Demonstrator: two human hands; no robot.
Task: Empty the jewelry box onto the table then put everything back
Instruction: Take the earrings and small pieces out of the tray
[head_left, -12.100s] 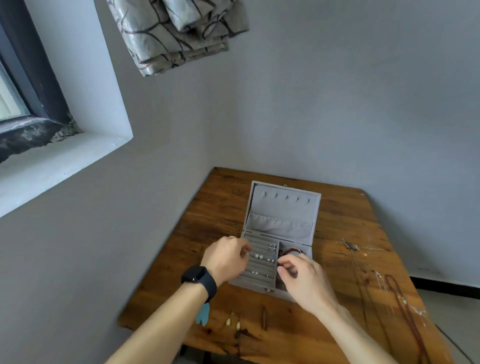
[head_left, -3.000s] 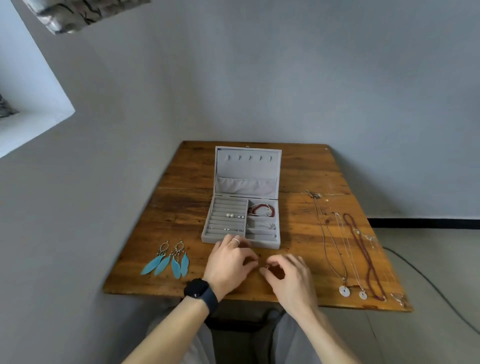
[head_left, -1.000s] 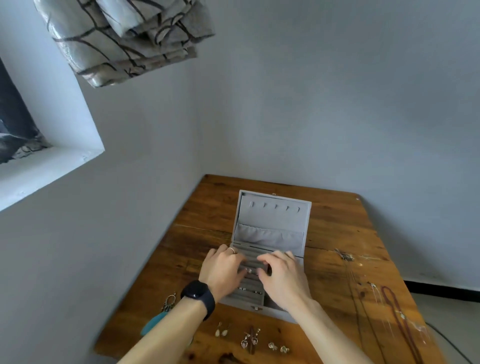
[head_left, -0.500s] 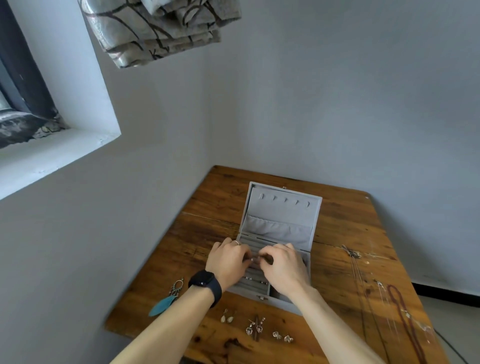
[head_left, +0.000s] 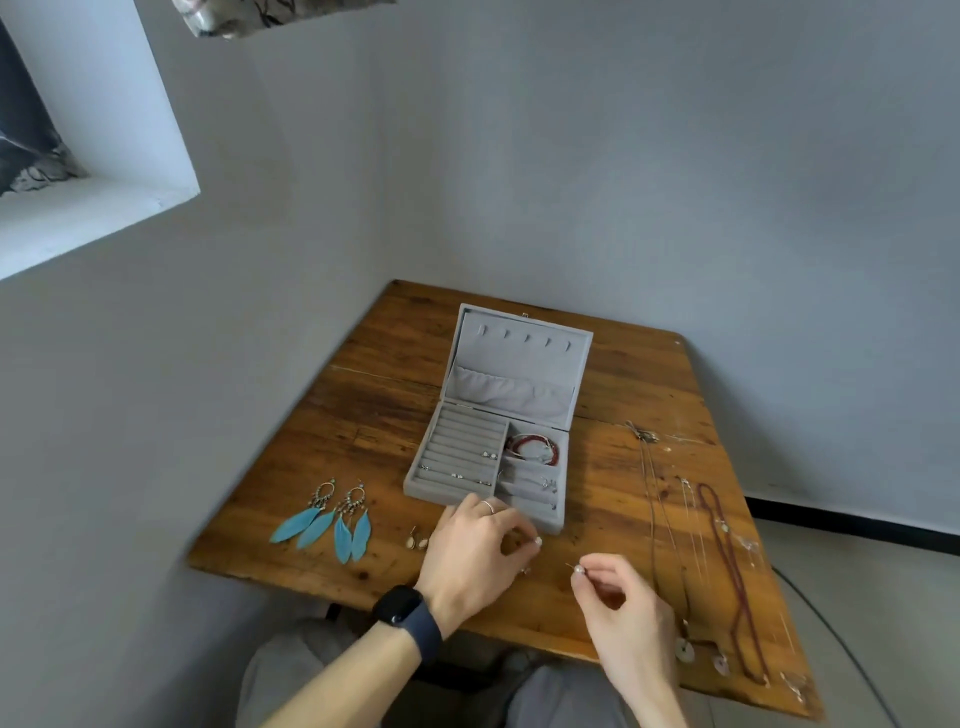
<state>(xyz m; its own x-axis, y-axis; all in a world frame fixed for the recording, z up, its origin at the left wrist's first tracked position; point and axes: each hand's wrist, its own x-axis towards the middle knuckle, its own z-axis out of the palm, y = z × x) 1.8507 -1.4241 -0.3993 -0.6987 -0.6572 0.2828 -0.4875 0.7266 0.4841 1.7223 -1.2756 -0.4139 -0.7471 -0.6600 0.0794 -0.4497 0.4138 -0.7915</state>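
Jewelry box (head_left: 519, 364) is sitting open at 12 o'clock; your left hand (head_left: 475, 553) and right hand (head_left: 623, 616) are each pinching pearl studs (head_left: 577, 570).

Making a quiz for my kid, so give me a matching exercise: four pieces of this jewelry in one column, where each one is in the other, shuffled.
1 feather earrings
2 red bracelet
3 cord necklace
4 pearl stud

A pinched by the right hand
B on the table, left of the jewelry box
C inside the box
D on the table, right of the box

Pairs: 1-B, 2-C, 3-D, 4-A
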